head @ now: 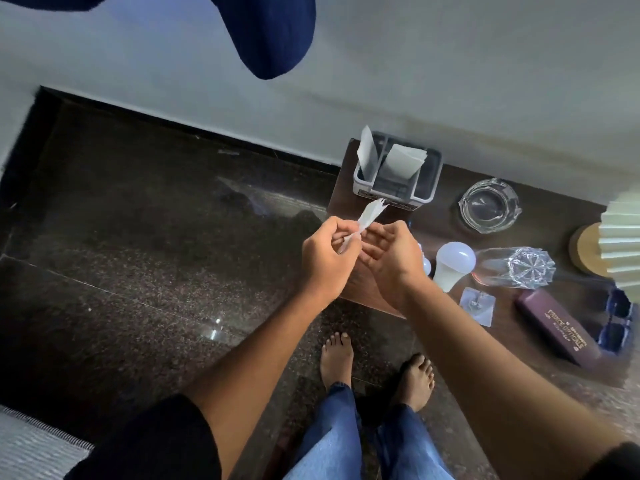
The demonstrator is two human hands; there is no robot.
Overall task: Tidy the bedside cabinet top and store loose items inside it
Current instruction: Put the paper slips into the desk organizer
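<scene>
Two hands are meeting over the cabinet's point(349, 188) near-left corner: our left hand point(323, 259) is pinching a twisted paper scrap point(367, 221) in its fingers, while our right hand point(391, 258) is cupping loosely beside it, grasping nothing. Right of them a bulb point(452, 263) and tipped glass point(512, 268) are lying; beyond, an organizer point(398, 183) is holding papers beside an ashtray point(490, 206).

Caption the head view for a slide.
Left hand pinches a paper scrap beside right hand above a cluttered bedside cabinet.
</scene>
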